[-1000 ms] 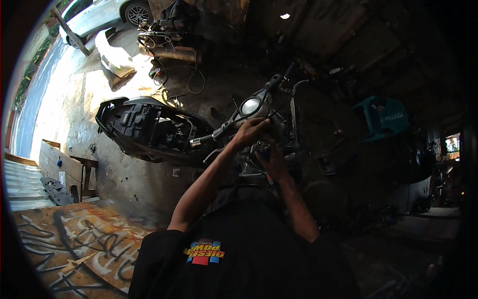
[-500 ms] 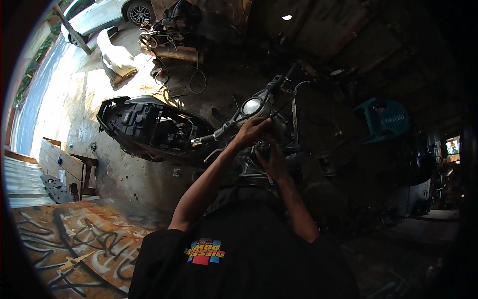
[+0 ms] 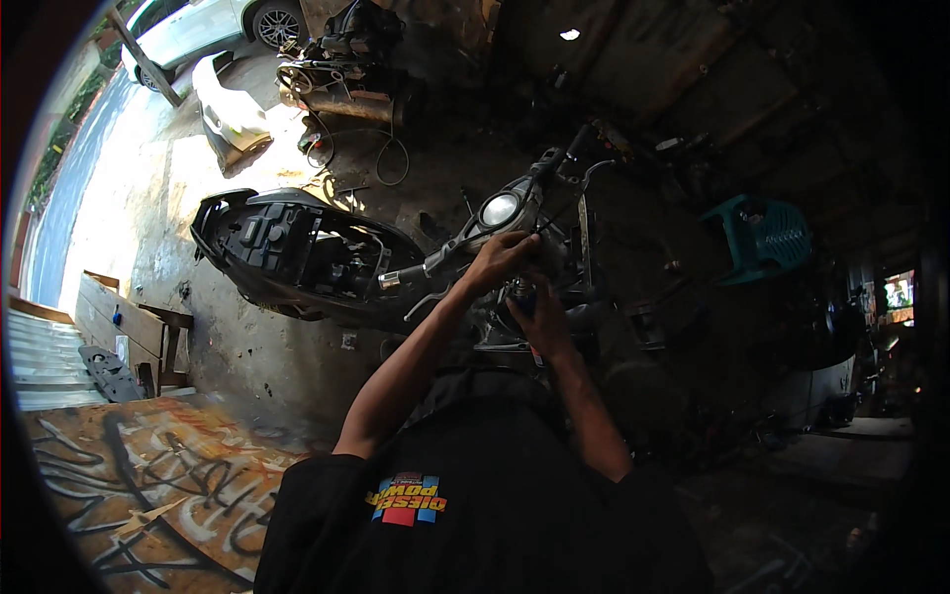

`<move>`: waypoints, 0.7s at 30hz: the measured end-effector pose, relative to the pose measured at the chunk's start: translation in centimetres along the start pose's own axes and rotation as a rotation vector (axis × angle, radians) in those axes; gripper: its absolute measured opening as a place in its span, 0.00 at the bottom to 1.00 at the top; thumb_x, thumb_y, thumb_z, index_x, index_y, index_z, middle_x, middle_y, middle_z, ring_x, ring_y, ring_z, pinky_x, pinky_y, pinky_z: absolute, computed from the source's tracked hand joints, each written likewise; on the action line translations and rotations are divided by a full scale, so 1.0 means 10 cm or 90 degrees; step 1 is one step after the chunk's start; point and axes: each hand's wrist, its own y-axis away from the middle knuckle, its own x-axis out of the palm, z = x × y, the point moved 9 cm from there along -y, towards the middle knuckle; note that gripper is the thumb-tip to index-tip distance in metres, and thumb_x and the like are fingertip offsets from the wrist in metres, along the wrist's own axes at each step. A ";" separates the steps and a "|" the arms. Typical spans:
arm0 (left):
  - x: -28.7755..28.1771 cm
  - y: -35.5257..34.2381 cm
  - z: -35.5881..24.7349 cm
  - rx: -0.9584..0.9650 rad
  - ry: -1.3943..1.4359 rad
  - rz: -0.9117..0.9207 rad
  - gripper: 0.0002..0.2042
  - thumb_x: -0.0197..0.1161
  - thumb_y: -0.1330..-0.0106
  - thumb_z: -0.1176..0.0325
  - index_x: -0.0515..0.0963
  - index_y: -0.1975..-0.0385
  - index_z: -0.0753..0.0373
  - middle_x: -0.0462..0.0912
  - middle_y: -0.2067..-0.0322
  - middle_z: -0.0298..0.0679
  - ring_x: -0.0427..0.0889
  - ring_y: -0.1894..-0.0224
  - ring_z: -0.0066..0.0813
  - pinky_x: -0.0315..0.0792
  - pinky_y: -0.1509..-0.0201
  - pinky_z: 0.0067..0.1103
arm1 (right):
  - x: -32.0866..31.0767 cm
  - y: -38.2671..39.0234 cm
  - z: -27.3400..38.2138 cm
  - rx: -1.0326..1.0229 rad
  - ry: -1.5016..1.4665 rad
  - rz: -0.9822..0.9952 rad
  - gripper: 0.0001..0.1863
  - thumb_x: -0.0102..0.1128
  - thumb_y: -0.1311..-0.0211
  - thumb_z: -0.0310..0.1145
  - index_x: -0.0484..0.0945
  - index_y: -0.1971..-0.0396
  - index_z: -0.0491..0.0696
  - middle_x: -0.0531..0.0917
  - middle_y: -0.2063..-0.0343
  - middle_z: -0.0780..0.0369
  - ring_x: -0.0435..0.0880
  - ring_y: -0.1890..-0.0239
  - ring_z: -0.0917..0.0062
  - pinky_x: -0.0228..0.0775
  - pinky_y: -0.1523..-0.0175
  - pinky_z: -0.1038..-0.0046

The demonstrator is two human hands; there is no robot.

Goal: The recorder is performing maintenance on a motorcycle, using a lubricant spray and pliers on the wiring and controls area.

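Observation:
A partly stripped black scooter [image 3: 262, 247] stands side-on before me, its underseat area exposed. Its handlebar [image 3: 401, 280] carries a round gauge [image 3: 500, 210]. My left hand [image 3: 500, 259] reaches just below the gauge, fingers bent together on the front of the steering assembly; what they grip is hidden. Under it, my right hand [image 3: 539, 315] is closed around something small and dark among the front parts, too shaded and covered to make out.
A white bumper [image 3: 228, 119], machinery [image 3: 336, 94] with hoses and a white car [image 3: 183, 30] are beyond. A teal plastic chair [image 3: 757, 238] is right. Wooden boards [image 3: 124, 327], corrugated metal [image 3: 49, 361] and a painted plywood sheet [image 3: 139, 475] lie left and below.

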 end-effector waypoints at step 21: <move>0.05 -0.03 -0.04 0.013 -0.057 0.010 0.27 0.57 0.24 0.45 0.83 0.52 0.69 0.87 0.60 0.39 0.84 0.57 0.23 0.76 0.55 0.22 | -0.11 0.16 0.15 -0.017 0.099 -0.109 0.28 0.67 0.33 0.39 0.69 0.38 0.44 0.77 0.47 0.48 0.79 0.44 0.50 0.73 0.41 0.56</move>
